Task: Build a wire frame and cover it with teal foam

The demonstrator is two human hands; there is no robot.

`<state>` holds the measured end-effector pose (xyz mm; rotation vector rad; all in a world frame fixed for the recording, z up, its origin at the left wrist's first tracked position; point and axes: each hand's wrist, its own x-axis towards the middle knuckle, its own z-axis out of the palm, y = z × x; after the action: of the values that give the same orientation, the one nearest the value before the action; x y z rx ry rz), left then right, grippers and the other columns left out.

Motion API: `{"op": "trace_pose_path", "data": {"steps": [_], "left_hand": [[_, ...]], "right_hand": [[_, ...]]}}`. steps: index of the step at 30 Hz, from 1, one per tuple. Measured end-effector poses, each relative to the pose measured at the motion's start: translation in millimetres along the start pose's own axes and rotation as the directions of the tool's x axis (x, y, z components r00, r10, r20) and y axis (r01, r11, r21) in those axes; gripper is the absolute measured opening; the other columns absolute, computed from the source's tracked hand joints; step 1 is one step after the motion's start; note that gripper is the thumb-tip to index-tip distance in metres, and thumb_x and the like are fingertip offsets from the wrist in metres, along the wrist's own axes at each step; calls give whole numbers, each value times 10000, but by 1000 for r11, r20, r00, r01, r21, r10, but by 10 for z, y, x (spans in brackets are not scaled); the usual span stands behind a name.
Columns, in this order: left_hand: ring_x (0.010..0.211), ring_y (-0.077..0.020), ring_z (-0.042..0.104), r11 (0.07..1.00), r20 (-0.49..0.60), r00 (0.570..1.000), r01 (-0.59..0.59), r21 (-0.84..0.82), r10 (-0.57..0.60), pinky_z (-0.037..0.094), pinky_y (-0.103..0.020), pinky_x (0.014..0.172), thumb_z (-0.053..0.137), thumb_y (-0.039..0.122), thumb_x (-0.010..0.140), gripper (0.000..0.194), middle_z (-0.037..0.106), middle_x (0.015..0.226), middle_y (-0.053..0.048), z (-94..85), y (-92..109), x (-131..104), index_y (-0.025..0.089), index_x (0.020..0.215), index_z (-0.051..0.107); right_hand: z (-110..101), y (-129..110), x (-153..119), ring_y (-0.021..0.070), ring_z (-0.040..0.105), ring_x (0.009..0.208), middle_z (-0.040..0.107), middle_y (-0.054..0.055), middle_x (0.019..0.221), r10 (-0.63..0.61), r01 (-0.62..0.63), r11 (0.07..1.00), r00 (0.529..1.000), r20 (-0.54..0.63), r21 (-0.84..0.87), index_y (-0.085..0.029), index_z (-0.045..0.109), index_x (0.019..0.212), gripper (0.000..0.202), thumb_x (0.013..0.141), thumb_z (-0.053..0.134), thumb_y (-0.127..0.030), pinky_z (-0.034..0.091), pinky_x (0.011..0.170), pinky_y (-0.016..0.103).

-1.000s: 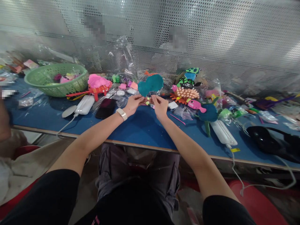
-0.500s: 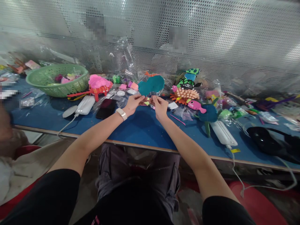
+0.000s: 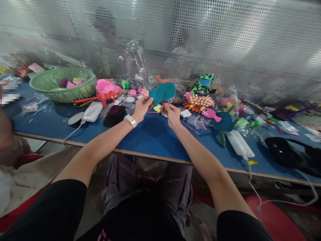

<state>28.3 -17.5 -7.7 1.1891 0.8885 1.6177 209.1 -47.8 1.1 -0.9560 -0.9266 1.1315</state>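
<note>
A flat, wavy-edged teal piece of what looks like modelling clay (image 3: 163,92) is held up over the table in the middle of the head view. My left hand (image 3: 142,106), with a pale band on its wrist, pinches the piece at its lower left edge. Just below the piece, the fingers of my right hand (image 3: 172,113) are pressed together; what is between them is too small to make out. Behind and beneath the hands lie a small yellow-green scrap (image 3: 157,108) and a white square (image 3: 185,113).
A green basket (image 3: 62,95) stands at left, beside a pink-and-red clay figure (image 3: 107,88). Several clay animals, including a pink fish (image 3: 210,113), sit right of centre. A black phone (image 3: 114,115), white power banks (image 3: 239,143) with cables, and a perforated metal panel (image 3: 160,40) surround the work.
My left hand has moved slightly left and up, from below the teal piece to its lower left edge, apart from my right hand. The right hand stays almost in place.
</note>
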Motion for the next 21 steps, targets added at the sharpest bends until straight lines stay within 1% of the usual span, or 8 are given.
{"op": "trace_pose_path", "data": {"steps": [3, 6, 10, 14, 18, 21], "left_hand": [[869, -220, 767, 999, 7, 1000, -22, 25, 22, 703, -437, 919, 1043, 664, 856, 491, 785, 926, -48, -8, 8, 2, 241, 919, 801], [890, -233, 765, 999, 4, 1000, -19, 45, 19, 695, -439, 929, 1025, 638, 879, 450, 803, 941, -58, -6, 13, 11, 242, 936, 819], [910, -242, 771, 999, 12, 1000, -21, 24, 21, 672, -425, 896, 1007, 630, 897, 434, 809, 965, -78, -11, -5, 36, 234, 964, 843], [918, -232, 777, 999, 48, 998, -34, 1, 34, 669, -392, 855, 989, 633, 923, 427, 791, 923, -63, -36, -29, 76, 239, 939, 827], [914, -210, 780, 999, 70, 997, -37, 9, 36, 668, -369, 845, 962, 596, 970, 391, 780, 924, -55, -45, -28, 101, 231, 958, 822], [939, -216, 807, 1000, 40, 999, -9, -10, 9, 673, -378, 869, 963, 551, 988, 357, 810, 978, -68, -40, -18, 97, 226, 1005, 815]], "right_hand": [[-5, 15, 1, 139, 803, 785, 826, 3, 833, 9, -9, 1000, 1000, 7, 10, -242, 839, 865, 194, 976, 949, -355, 718, 954, 315], [-30, 46, 31, 145, 822, 829, 838, 8, 853, 13, -13, 1000, 1000, 7, 6, -245, 834, 874, 216, 957, 972, -389, 719, 970, 313], [-84, 120, 105, 150, 826, 840, 850, 5, 856, -7, 5, 998, 999, 40, 60, -250, 849, 900, 242, 920, 1006, -433, 730, 967, 320], [-126, 192, 174, 162, 834, 849, 857, 11, 865, -50, 43, 994, 997, 66, 95, -244, 858, 915, 334, 856, 1047, -514, 737, 960, 335], [-135, 216, 212, 186, 850, 871, 865, 35, 887, -69, 65, 996, 996, 54, 67, -243, 851, 925, 384, 857, 1034, -573, 735, 982, 367], [-136, 215, 224, 195, 851, 876, 870, 42, 905, -102, 100, 994, 994, 49, 41, -246, 845, 935, 413, 860, 1016, -614, 735, 1002, 390]]}}
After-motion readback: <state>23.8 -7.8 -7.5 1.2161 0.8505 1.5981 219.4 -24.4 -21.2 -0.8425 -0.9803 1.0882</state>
